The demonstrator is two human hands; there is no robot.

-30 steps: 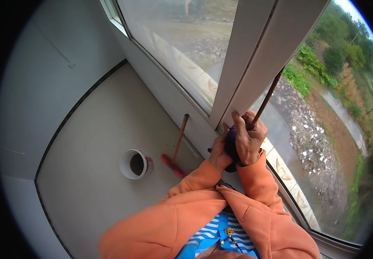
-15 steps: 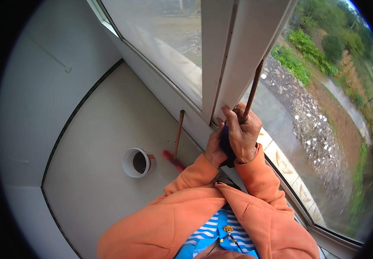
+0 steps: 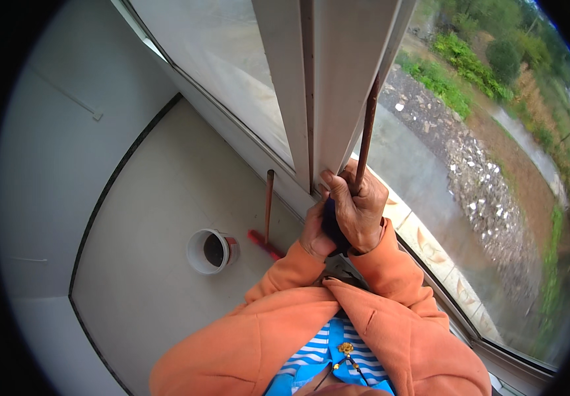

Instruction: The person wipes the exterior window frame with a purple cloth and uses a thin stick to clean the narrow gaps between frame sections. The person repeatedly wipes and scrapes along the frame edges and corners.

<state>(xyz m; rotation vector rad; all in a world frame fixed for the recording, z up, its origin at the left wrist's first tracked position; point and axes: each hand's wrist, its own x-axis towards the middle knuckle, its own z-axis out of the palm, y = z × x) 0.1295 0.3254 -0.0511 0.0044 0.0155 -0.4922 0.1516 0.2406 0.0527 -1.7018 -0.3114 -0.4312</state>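
My right hand [image 3: 364, 206] is closed round a thin reddish-brown rod [image 3: 368, 135], with the thumb pointing up beside the white window frame [image 3: 344, 79]. The rod runs up from my fist along the outer edge of the frame, and its far end is hidden there. A dark purple-black cloth [image 3: 331, 221] is bunched between my two hands. My left hand [image 3: 313, 232] is closed on this cloth, against the right wrist, with its fingers partly hidden. Both hands are close to the lower end of the frame.
On the pale floor [image 3: 146, 218] stand a white bucket [image 3: 196, 251] with dark contents and, near the wall, a red broom [image 3: 265, 244] with a brown handle [image 3: 269, 204]. To the right, a tiled outer ledge [image 3: 430, 247] borders a drop to rubble and greenery.
My hands, the rod and the window frame now appear slightly further left in the picture, the frame shifting most. Both hands keep the same hold.
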